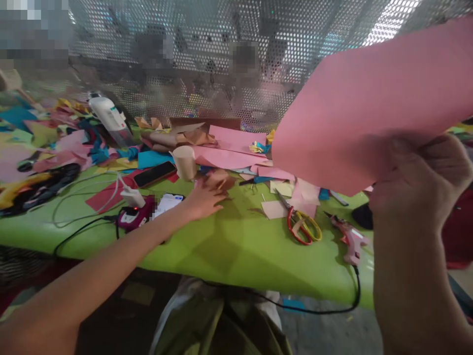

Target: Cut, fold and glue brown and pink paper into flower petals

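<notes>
The right hand (pixel 430 170) is closed in a pinch on the lower edge of a pink sheet of paper (pixel 354 108), thumb on the side facing the camera. The sheet is held up off the table (pixel 236 251); its long axis slants from lower left to upper right, the curved end pointing left of the grip and the other running out of view at the right.

Below and left of that grip, a pink glue gun (pixel 354 241) lies with its nozzle pointing away and to the left, its cord at the near end. Farther left lie scissors (pixel 291 213), red and yellow handles toward the person, blades pointing away.

The left hand (pixel 207 199) is open, fingers loosely spread low over the table; whether they touch anything, I cannot tell. Left of it are a lit phone (pixel 169 203), a purple power adapter (pixel 135 217) and a dark phone (pixel 155 174). Just beyond it stands a pale cup (pixel 185 163). Farther off, beyond both hands, are paper scraps (pixel 236 158), a white bottle (pixel 109 114) and perforated metal (pixel 207 61).
</notes>
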Tool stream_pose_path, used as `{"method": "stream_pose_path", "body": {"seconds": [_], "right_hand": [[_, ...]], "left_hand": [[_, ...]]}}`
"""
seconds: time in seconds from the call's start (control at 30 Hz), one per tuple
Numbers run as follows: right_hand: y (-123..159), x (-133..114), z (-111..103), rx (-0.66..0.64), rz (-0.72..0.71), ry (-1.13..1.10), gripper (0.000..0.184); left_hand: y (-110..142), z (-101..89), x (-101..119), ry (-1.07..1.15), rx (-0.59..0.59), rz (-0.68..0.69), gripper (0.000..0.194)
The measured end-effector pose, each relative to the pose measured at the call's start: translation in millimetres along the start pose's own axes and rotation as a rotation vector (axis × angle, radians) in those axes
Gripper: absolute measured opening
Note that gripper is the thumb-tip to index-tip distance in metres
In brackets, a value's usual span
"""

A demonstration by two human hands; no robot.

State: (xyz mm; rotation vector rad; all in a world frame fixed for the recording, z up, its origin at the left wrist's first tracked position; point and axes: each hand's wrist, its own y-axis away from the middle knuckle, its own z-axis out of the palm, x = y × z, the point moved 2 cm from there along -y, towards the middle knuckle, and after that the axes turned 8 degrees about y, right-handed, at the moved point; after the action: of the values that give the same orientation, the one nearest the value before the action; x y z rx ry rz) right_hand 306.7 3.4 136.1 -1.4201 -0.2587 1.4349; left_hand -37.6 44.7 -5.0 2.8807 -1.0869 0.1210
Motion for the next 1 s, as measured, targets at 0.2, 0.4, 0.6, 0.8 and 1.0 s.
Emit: {"method": "stream_pose_path", "body": {"seconds": [0.2,0.4,0.6,0.8,1.0], "right_hand": [[10.7,-13.6,-34.1,0.054,-0.054,0.085,0.015],[15.4,-27.7,-43.0,0.062,-0.039,0.101,0.014],[17.6,-31.6,-51.0,0.102,0.000,0.095,0.016],[24.7,-37.8,-60.7,0.134,0.089,0.109,0.015],[30.9,-28.1,-56.0,0.117,0.125,0.084,0.016]], "left_hand": [[3.6,-10.6,21.2,-0.012,0.133,-0.091,0.043],[-22.2,26.1,80.9,0.204,-0.094,0.111,0.055],[-66.1,30.0,62.3,0.124,-0.023,-0.100,0.060],[-73.9,18.0,44.9,0.056,0.094,-0.272,0.059],[-16.7,26.4,60.7,0.051,0.099,-0.104,0.050]]}}
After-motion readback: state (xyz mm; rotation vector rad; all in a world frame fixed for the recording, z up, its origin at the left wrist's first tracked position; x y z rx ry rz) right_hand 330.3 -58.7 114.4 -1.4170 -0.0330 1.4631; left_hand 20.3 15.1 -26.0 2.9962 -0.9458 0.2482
